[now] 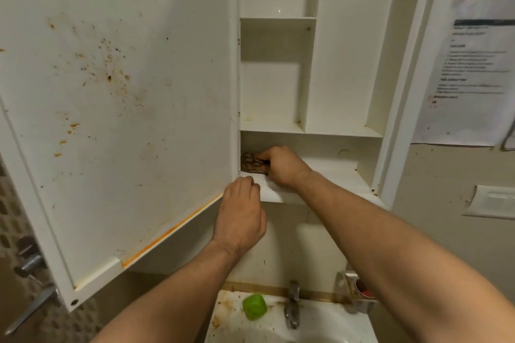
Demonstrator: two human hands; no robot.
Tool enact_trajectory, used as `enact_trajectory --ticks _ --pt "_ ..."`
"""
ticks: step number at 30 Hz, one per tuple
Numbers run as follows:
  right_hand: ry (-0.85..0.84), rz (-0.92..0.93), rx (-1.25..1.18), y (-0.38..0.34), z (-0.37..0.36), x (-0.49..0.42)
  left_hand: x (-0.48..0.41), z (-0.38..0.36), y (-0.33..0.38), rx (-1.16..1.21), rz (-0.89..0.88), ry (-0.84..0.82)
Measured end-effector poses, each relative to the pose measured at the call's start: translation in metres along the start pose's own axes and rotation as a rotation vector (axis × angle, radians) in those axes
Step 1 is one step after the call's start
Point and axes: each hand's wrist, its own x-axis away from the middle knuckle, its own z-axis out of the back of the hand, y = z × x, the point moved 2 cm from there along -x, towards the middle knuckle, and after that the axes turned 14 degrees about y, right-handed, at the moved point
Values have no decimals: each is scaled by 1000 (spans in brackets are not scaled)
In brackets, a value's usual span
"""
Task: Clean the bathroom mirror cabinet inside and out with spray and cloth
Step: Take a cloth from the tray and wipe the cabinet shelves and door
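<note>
A small bathroom: beige wall, a taped paper notice [471, 69], a stained sink [320, 317] below. The white mirror cabinet [348, 64] hangs open, its shelves bare. Its door [117, 97], swung wide left of both hands, shows rusty specks and an orange streak along the bottom edge. The left hand [241, 217] grips the cabinet's lower front edge, fingers curled, probably to steady it. Just above, the right hand [281, 166] presses a dark, grimy cloth [252, 162] into the bottom compartment's left corner, fingers clenched around it, likely scrubbing. No spray bottle shows.
</note>
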Motion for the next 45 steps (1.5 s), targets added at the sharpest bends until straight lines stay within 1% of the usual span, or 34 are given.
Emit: enact_trajectory --ticks 2,6,8,9,12,14,16,19,21,23,26,29,31,32,33,35,36,37,38,39,40,41,42,43,44,45 --pt "-15 9 272 11 18 2 -2 -1 -2 -17 28 -18" --pt "-110 -115 804 67 67 35 5 1 -1 6 35 -44" --pt "-108 -126 938 81 77 49 6 3 -2 13 49 -50" --pt "-91 -131 942 83 76 52 6 3 -1 16 49 -49" --pt "-24 -171 773 73 63 49 6 2 2 10 61 -38" --pt "27 -145 665 59 51 38 8 3 3 -15 58 -46" --pt "51 -82 560 35 36 22 8 4 4 -40 47 -55" --pt "52 -38 346 -14 3 -1 8 5 6 -71 53 -54" --pt "77 -96 165 -36 -18 -11 7 6 5 -84 76 -42" --pt "112 -168 35 -39 -28 -17 4 9 2 -97 92 -36" --pt "133 -192 -146 -20 -32 -21 1 11 1 -153 56 -62" --pt "248 -127 -379 -10 -26 -21 4 10 4 -172 63 -63" --pt "289 -15 -489 -11 -23 -23 7 7 5 -175 57 -56" --pt "272 61 -490 -11 -22 -25 9 7 4 -175 52 -48" --pt "240 141 -442 -11 -23 -27 10 7 4 -174 48 -42" --pt "149 187 -152 -9 -24 -29 10 8 2 -179 42 -41" --pt "136 170 -15 -5 -25 -27 12 7 2 -181 37 -36" --pt "172 132 35 -2 -27 -25 12 7 1 -179 30 -29" --pt "242 56 21 -1 -29 -23 14 7 1 -171 27 -28" --pt "350 -60 -49 0 -28 -23 14 7 0 -166 20 -24" --pt "446 -231 -174 -1 -25 -25 14 8 -2 -163 15 -23" --pt "507 -431 -336 0 -24 -28 13 8 -3 -160 11 -27" --pt "525 -588 -483 1 -25 -32 13 8 -4 -157 8 -29" --pt "501 -630 -567 -2 -25 -35 13 7 -5 -153 9 -29" --pt "444 -541 -567 -7 -27 -35 15 6 -6 -146 17 -24" --pt "377 -380 -526 -12 -29 -33 16 5 -6 -131 32 -17"
